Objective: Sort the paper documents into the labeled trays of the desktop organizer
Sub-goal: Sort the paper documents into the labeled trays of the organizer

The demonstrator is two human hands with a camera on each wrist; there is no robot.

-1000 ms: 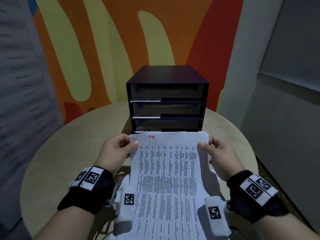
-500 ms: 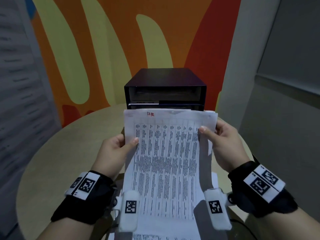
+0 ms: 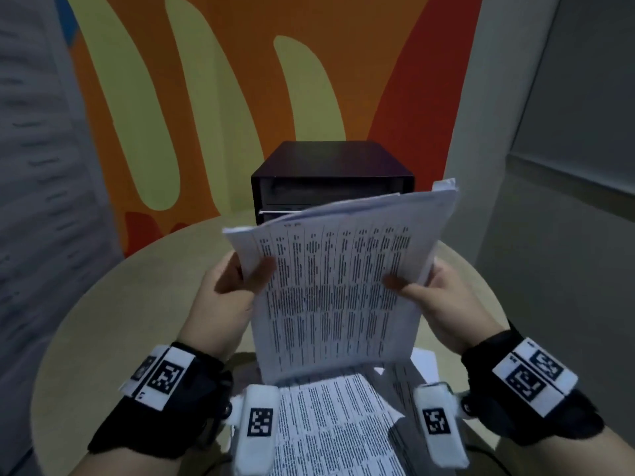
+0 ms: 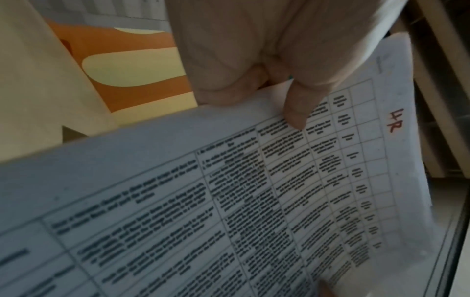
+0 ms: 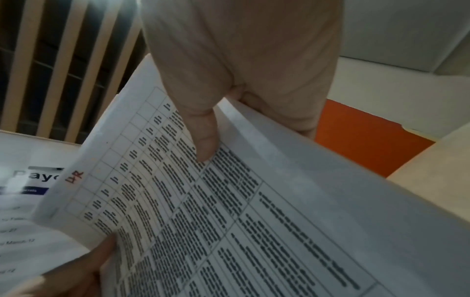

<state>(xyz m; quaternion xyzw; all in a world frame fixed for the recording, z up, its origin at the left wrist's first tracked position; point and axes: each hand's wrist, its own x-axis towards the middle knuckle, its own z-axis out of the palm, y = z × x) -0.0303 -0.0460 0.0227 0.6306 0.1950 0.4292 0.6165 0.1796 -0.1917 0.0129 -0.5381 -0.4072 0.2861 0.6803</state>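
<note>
A thin sheaf of printed table pages [image 3: 338, 290] marked "HR" in red [image 4: 394, 120] is held up in the air, tilted, in front of the black desktop organizer [image 3: 331, 166]. My left hand [image 3: 237, 286] pinches its left edge, thumb on the printed face [image 4: 296, 112]. My right hand [image 3: 426, 290] pinches the right edge, thumb on top [image 5: 206, 136], fingers behind. The sheaf hides the organizer's lower trays; only the top slot shows. A pile of other printed documents [image 3: 330, 424] lies on the table below my wrists.
The organizer stands at the far side of a round beige table [image 3: 113, 321]. An orange, yellow and red wall [image 3: 240, 80] rises behind it. A grey wall and ledge [image 3: 567, 201] close the right side. A sheet headed "Pay…" [image 5: 38, 176] lies under the sheaf.
Both hands have lifted the HR sheaf off the pile and raised it toward the organizer. It now tilts with its right corner higher, and the pile beneath is uncovered.
</note>
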